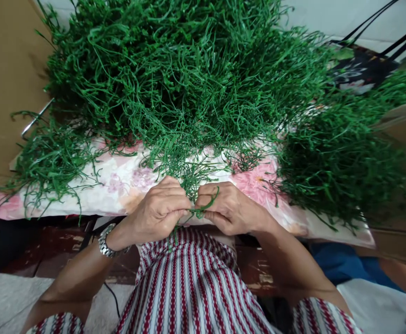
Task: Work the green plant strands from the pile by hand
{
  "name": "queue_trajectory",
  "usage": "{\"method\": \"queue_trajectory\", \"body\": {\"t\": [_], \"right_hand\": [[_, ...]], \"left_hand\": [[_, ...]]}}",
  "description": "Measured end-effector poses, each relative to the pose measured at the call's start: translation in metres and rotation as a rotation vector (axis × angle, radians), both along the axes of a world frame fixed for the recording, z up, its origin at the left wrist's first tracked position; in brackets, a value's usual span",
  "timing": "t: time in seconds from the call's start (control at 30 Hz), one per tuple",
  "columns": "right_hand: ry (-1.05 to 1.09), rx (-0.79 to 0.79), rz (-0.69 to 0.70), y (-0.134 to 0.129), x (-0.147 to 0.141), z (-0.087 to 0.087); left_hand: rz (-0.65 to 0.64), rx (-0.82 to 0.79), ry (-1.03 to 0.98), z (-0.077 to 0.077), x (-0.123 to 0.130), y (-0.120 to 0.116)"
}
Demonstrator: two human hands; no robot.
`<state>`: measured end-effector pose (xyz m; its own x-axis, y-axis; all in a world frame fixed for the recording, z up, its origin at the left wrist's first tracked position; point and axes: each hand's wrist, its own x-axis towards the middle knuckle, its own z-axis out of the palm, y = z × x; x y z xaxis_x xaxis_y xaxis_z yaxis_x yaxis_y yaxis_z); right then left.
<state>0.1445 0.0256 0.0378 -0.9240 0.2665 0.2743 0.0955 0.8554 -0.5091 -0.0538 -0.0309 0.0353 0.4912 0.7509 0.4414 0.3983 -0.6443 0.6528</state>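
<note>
Thin green plastic-looking stems (199, 212) are pinched between my two hands at the front edge of the table. My left hand (163, 211), with a metal watch (106, 241) at its wrist, is closed with thumb and forefinger on one end. Close beside it, my right hand (228, 208) pinches the other end, and a curled tip stands up over its fingers. Just beyond both hands a small strip of loose green stems (189, 171) lies on the flowered cloth (126, 185). Part of what the fingers hold is hidden.
A big heap of green stems (189, 69) fills the back of the table. Smaller piles lie at the left (53, 153) and right (338, 162). Cardboard (8, 83) stands at the left, and a dark floral bag (359, 69) at back right. Another person's blue clothing (349, 264) shows at lower right.
</note>
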Motion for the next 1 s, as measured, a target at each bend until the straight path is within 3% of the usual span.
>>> {"method": "queue_trajectory", "body": {"t": [0.37,0.7,0.8,0.9,1.0], "right_hand": [[0.015,-0.205,0.212,-0.007,0.011,0.010],[0.021,-0.377,0.284,-0.006,0.014,0.009],[0.055,-0.487,0.275,-0.003,0.032,0.011],[0.079,-0.570,0.116,0.001,0.049,0.010],[0.116,-0.577,0.002,-0.002,0.050,0.004]], "left_hand": [[-0.205,-0.113,0.113,0.015,0.001,-0.013],[-0.308,-0.148,0.111,0.019,0.006,-0.009],[-0.232,-0.135,0.002,0.017,-0.011,-0.005],[-0.036,-0.085,-0.112,0.012,-0.023,0.002],[-0.001,-0.234,-0.095,0.004,-0.016,0.006]]}}
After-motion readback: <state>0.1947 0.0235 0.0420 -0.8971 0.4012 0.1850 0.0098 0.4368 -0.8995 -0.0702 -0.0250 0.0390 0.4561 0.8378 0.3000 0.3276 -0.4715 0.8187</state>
